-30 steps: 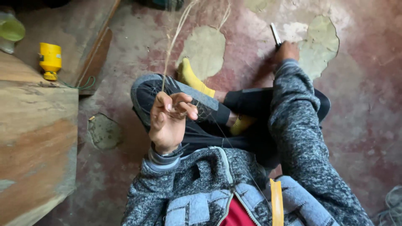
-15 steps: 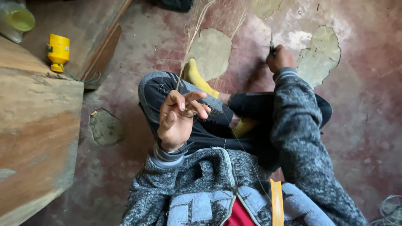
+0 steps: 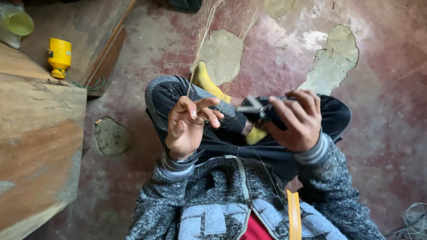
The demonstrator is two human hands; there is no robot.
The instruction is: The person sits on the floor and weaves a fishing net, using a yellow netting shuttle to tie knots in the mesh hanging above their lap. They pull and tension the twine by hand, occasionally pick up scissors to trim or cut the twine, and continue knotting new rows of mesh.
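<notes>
I sit cross-legged on a worn red floor. My left hand [image 3: 189, 126] is raised over my knee and pinches thin pale strands of a fine net [image 3: 202, 35] that run up and away from me. My right hand [image 3: 298, 122] is closed around a small dark-handled cutting tool [image 3: 254, 106]. The tool's metal tip points left toward my left hand's fingers, a short gap away. Fine threads trail across my dark trousers and grey jacket.
A wooden board [image 3: 40, 133] fills the left side. Beyond it stand a yellow spool [image 3: 59, 55] with green cord and a greenish plastic container [image 3: 15, 24]. My yellow-socked foot [image 3: 207, 82] rests ahead. Bare patches [image 3: 331, 62] show in the floor paint. A wire coil [image 3: 416, 220] lies bottom right.
My right hand has come back from the far floor to my lap, bringing the cutting tool close to my left hand. The left hand has kept its hold on the strands.
</notes>
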